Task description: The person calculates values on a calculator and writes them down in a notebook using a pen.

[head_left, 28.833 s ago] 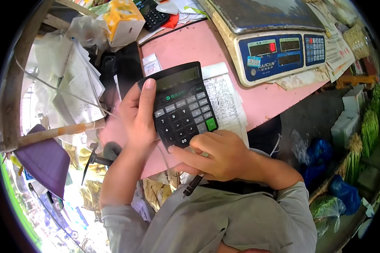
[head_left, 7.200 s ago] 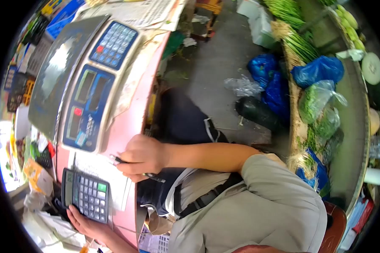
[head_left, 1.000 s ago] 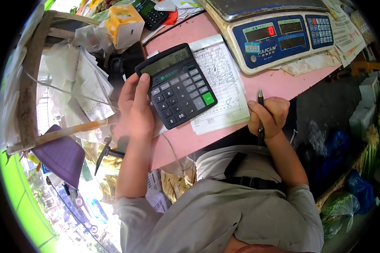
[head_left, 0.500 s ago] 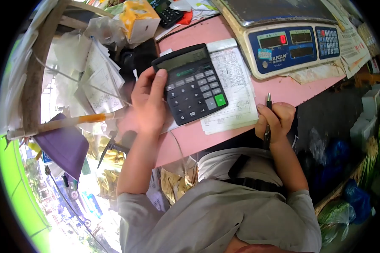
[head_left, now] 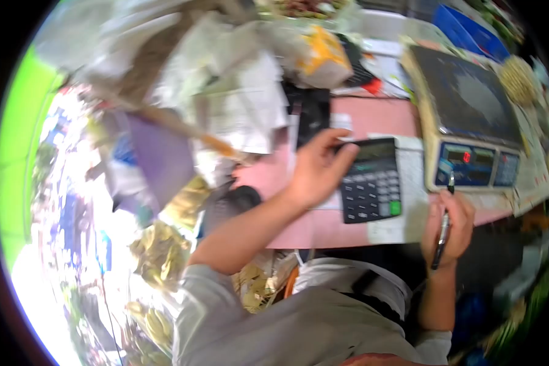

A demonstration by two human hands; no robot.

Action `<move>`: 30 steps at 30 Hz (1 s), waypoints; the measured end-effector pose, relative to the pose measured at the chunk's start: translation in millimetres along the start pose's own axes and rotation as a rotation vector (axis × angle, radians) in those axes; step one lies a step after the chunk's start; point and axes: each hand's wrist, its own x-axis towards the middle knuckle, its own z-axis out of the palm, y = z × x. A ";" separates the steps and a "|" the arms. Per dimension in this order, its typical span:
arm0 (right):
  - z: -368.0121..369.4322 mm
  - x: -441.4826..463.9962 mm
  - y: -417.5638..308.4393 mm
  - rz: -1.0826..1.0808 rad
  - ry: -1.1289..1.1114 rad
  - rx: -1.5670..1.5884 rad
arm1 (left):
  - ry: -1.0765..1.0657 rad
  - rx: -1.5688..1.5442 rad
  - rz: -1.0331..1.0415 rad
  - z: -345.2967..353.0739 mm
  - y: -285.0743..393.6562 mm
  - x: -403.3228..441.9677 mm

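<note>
A black desktop calculator [head_left: 372, 189] with a green key rests over papers on the pink tabletop; whether its upper edge is raised I cannot tell. My left hand [head_left: 320, 171] grips its upper left corner, the thumb over the face and the index finger at the top edge. In my right hand [head_left: 451, 226], near the front of the scale, is a dark pen [head_left: 442, 235] with its tip pointing up. Beneath the calculator and to its right lie handwritten sheets [head_left: 413, 177]. The calculator's display is too blurred to read.
A weighing scale [head_left: 476, 104] showing a red 0 stands at the right rear. Behind the calculator are a yellow-and-white box [head_left: 326, 61] and a red scrap [head_left: 372, 85]. Papers [head_left: 244, 110] and plastic bags hang at the left, near a purple object [head_left: 158, 158].
The view has swung left, so the table and hands appear further right, blurred. My left hand stays at the calculator's corner, and the calculator looks less slanted. The pen remains in my right hand.
</note>
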 end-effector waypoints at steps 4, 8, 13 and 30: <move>20.1 58.6 6.0 -0.142 -0.204 -0.135 | 0.012 0.119 0.101 -1.2 -13.1 5.7; 35.0 90.2 18.3 -0.230 -0.412 -0.395 | 0.024 0.094 0.176 -6.5 -3.7 3.9; 61.6 92.7 30.6 -0.259 -0.575 -0.505 | 0.068 0.081 0.267 -0.5 -14.7 7.6; 14.5 211.2 14.9 -0.790 0.030 0.498 | 0.167 0.126 0.345 14.4 -27.6 18.9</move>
